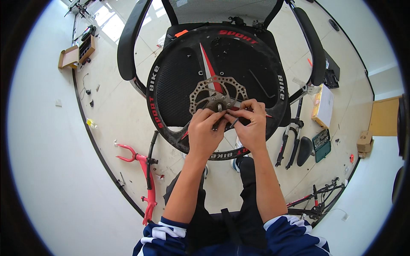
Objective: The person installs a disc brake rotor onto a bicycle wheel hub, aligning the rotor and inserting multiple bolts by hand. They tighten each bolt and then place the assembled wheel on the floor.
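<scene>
A black bicycle wheel (152,91) with red and white spokes lies flat on the seat of a black office chair (173,32). A perforated brake disc (197,90) sits at its hub, with the axle end (220,107) standing up in the middle. My left hand (206,130) is closed in a pinch at the near side of the hub. Meeting it there, my right hand (251,126) is pinched too, with a short dark piece (234,123) showing by its fingers. What the fingertips grip is too small to name. An L-shaped hex key (261,83) rests on the wheel's right side.
Chair armrests (127,51) flank the wheel. A pink-red bike frame (147,183) lies on the floor to the left; a fork (290,141), a saddle (304,151), a green case (321,145) and a box (323,106) are at right. Another frame (318,200) lies lower right.
</scene>
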`<control>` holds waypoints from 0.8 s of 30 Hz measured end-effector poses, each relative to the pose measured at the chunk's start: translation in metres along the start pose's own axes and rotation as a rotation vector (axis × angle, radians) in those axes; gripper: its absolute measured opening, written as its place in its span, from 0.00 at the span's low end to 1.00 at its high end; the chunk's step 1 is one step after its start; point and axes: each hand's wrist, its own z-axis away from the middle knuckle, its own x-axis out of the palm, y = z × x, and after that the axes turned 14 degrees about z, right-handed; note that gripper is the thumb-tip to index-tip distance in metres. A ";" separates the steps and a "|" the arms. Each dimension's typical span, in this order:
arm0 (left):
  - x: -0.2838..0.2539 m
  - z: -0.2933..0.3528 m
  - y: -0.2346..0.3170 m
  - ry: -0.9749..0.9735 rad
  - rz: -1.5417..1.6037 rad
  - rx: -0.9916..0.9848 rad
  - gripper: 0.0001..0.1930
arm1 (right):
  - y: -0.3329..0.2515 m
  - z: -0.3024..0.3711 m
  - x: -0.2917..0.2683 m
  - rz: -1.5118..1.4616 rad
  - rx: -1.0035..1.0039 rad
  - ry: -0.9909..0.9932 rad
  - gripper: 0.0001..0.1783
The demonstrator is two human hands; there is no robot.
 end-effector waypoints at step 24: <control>0.003 0.000 -0.003 0.040 -0.080 0.127 0.10 | -0.003 0.001 -0.011 -0.411 0.139 -0.115 0.06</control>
